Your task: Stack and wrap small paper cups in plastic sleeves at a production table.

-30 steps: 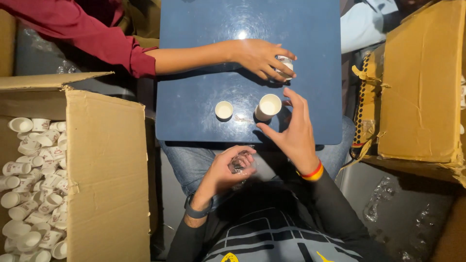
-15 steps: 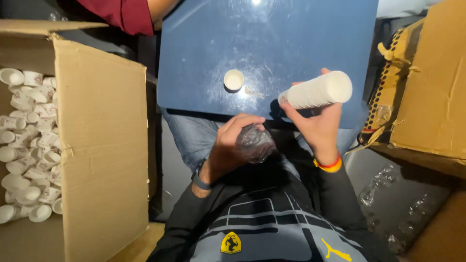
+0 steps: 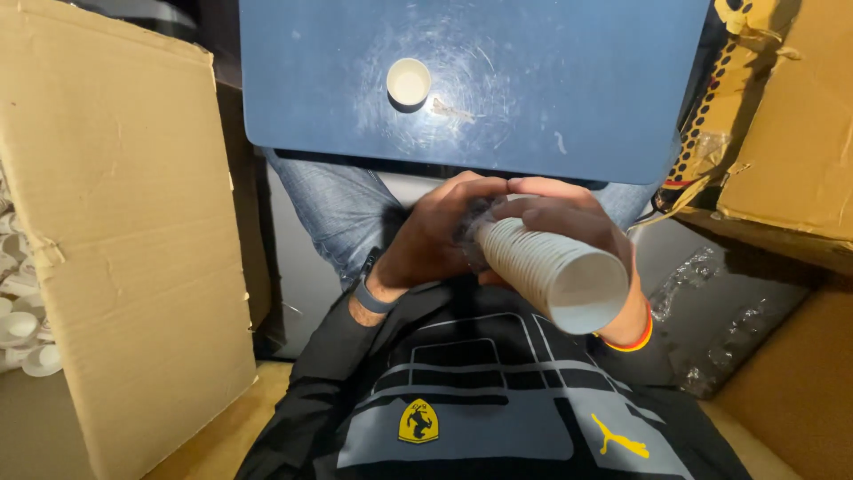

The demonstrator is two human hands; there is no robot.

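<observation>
My right hand (image 3: 569, 218) grips a stack of white paper cups (image 3: 551, 267), held on its side over my lap with the open end toward me. My left hand (image 3: 435, 236) closes around the far end of the stack, where crumpled clear plastic wrap (image 3: 471, 233) bunches between the fingers. A single white paper cup (image 3: 409, 82) stands upright on the blue table (image 3: 551, 80), well ahead of both hands.
A large cardboard box (image 3: 124, 240) stands at my left, with several loose white cups (image 3: 22, 329) inside. More cardboard (image 3: 791, 133) and clear plastic wrap (image 3: 720, 311) lie at my right. My knees sit under the table edge.
The stack of cups came off the table and down into my lap, and my left hand joined it. The other person's arm is gone from view. One cup stays on the table.
</observation>
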